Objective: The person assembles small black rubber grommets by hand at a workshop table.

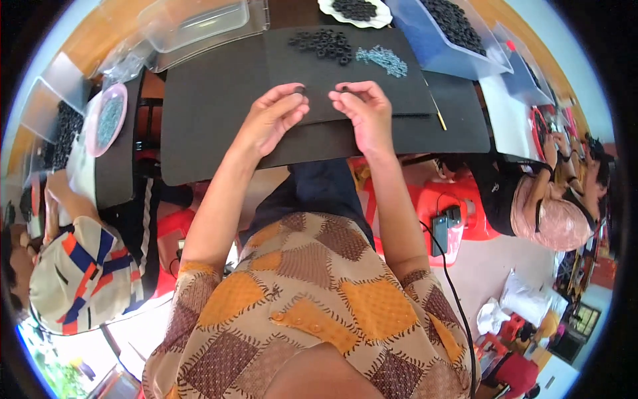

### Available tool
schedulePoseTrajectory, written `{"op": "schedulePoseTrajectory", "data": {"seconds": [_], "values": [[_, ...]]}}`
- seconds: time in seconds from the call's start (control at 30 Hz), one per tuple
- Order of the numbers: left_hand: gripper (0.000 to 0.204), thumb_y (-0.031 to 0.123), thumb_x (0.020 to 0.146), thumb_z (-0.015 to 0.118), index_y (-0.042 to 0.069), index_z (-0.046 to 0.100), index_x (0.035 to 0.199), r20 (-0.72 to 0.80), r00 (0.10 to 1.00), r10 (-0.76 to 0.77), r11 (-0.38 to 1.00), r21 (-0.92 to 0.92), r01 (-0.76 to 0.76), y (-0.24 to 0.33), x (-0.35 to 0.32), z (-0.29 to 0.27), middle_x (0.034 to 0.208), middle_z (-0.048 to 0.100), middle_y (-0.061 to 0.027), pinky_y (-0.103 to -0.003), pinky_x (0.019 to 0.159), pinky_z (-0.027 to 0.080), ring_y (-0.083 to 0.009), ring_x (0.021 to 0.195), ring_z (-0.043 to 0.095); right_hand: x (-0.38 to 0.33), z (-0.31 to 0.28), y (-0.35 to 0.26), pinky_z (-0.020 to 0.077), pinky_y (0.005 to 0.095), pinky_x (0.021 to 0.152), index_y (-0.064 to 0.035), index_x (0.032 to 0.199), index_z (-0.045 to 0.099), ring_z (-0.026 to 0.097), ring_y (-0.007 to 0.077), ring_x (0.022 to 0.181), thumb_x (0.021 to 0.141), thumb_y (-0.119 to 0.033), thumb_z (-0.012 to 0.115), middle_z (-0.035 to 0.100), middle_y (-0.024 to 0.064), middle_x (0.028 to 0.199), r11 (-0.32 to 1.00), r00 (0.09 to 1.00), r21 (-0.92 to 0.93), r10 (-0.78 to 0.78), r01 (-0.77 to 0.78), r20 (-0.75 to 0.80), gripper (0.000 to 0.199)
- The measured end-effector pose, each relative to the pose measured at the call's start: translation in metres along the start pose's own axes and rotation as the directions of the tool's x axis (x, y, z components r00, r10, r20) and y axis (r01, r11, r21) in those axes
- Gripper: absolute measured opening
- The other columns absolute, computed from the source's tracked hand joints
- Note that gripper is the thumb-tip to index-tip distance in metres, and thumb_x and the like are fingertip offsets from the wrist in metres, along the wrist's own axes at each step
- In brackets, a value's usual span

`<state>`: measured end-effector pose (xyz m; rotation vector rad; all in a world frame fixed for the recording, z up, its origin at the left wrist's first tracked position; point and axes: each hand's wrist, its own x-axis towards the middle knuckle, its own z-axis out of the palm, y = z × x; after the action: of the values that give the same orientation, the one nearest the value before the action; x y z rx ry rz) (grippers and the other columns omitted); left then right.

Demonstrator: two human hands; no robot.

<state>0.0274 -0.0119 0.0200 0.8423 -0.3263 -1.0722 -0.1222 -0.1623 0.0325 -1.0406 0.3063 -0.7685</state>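
Both my hands are raised over the dark work mat, a short gap apart. My left hand (279, 116) pinches a small black part (300, 90) between thumb and forefinger. In my right hand (365, 113), another small black part (344, 89) is pinched the same way, mostly covered by the fingertips. Just beyond the hands lies a loose pile of small black ring-like parts (325, 44). To its right is a scatter of tiny blue-grey metal pieces (384, 60), too small to name.
A thin yellow-tipped stick (438, 114) lies right of the mat. Behind are a clear plastic tray (193, 30), a white dish (372, 21) of black parts and a large clear bin (458, 60). People sit at both sides. A black cable (455, 292) hangs at my right.
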Motion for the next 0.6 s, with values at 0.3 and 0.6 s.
{"op": "schedulePoseTrajectory", "data": {"seconds": [0.3,0.6], "values": [[0.032,0.005,0.092,0.064,0.000,0.057,0.123,0.070,0.996,-0.051,0.970,-0.233,0.065,0.012,-0.005,0.013,0.106,0.066,-0.0140,-0.023,0.082,0.059,-0.0175,0.093,0.068,0.003,0.004,-0.007,0.0570,0.0299,0.079,-0.0006,0.104,0.060,0.069,0.0224,0.091,0.088,0.005,0.062,0.064,0.0112,0.103,0.998,0.997,-0.068,0.021,-0.016,0.076,0.017],[0.030,0.005,0.092,0.064,0.002,0.060,0.121,0.076,0.993,0.094,0.996,-0.010,-0.093,0.009,-0.015,0.020,0.109,0.067,-0.0125,-0.026,0.087,0.057,-0.0188,0.096,0.068,-0.012,0.034,-0.019,0.0561,0.0280,0.082,0.0033,0.104,0.063,0.069,0.0192,0.090,0.087,0.006,0.065,0.067,0.0097,0.101,0.972,0.988,-0.219,-0.054,0.086,0.146,0.017]]}}
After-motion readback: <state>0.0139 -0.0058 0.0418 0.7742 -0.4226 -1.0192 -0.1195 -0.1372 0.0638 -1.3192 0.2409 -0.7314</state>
